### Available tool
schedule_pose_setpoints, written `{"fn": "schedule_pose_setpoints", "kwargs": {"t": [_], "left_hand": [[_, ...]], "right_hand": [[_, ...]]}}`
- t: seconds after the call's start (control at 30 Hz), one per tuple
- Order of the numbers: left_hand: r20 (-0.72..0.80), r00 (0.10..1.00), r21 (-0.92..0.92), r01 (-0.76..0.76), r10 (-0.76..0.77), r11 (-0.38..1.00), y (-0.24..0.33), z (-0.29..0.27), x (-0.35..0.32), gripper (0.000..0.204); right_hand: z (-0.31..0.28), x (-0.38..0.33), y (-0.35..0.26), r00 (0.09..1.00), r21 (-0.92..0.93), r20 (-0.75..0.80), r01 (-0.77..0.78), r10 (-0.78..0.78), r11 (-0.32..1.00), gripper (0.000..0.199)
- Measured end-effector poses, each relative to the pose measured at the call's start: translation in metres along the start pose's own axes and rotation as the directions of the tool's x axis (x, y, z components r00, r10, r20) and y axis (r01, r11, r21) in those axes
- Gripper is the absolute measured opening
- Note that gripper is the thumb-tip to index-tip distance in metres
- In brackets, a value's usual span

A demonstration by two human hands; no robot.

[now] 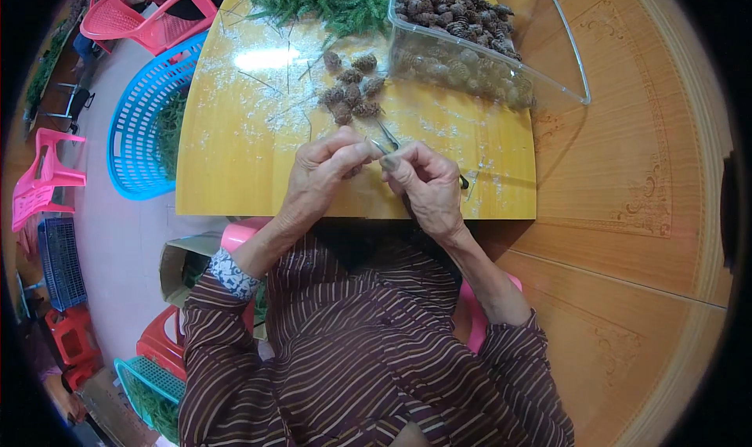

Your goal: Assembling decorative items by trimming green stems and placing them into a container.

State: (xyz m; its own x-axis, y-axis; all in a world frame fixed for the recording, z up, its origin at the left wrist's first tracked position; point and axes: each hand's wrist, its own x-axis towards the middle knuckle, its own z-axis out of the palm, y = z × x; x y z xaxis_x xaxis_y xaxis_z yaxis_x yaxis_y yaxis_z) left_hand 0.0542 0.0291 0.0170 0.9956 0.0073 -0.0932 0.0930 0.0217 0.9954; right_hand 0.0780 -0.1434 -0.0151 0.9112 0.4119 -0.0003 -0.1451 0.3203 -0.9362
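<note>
My left hand (333, 165) and my right hand (425, 187) meet over the table's near part, both with fingers closed in a pinch. A dark brown bit shows under the left fingers, too small and covered to name. What the right thumb and forefinger pinch is hidden. A metal tool (387, 136) with narrow grey jaws, like pliers or scissors, lies under and between the hands, its black handles partly covered by the right hand. Just beyond them, several brown pine cones (350, 92) sit in a loose heap on the yellow table (227, 165).
A clear plastic box (462, 75) full of pine cones stands at the far right, beside green artificial sprigs (329, 4). Thin wires and white flecks litter the tabletop. A blue basket (125, 133) and a pink chair (153, 24) are left; wooden panels (619, 133) are right.
</note>
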Motion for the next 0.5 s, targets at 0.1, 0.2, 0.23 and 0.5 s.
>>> {"fn": "schedule_pose_setpoints", "kwargs": {"t": [0.1,0.2,0.23,0.5], "left_hand": [[-0.001,1.000,0.004,0.010,-0.010,1.000,-0.006,-0.002,0.001,0.015],[0.017,1.000,-0.006,0.001,0.000,1.000,-0.011,-0.001,0.002,0.014],[0.019,1.000,-0.007,0.002,-0.002,1.000,-0.011,0.000,0.001,0.014],[0.098,0.993,-0.048,0.064,-0.059,0.997,-0.012,-0.004,0.001,0.013]], "right_hand": [[0.002,0.000,-0.004,0.999,0.021,-0.004,-0.034,0.034,0.999,0.022],[0.004,-0.001,-0.007,1.000,-0.091,0.002,-0.009,0.009,0.996,0.024],[0.005,-0.002,-0.007,0.999,-0.211,0.016,0.033,-0.031,0.977,0.024],[0.004,-0.002,-0.007,0.967,-0.431,0.108,0.254,-0.230,0.866,0.026]]}}
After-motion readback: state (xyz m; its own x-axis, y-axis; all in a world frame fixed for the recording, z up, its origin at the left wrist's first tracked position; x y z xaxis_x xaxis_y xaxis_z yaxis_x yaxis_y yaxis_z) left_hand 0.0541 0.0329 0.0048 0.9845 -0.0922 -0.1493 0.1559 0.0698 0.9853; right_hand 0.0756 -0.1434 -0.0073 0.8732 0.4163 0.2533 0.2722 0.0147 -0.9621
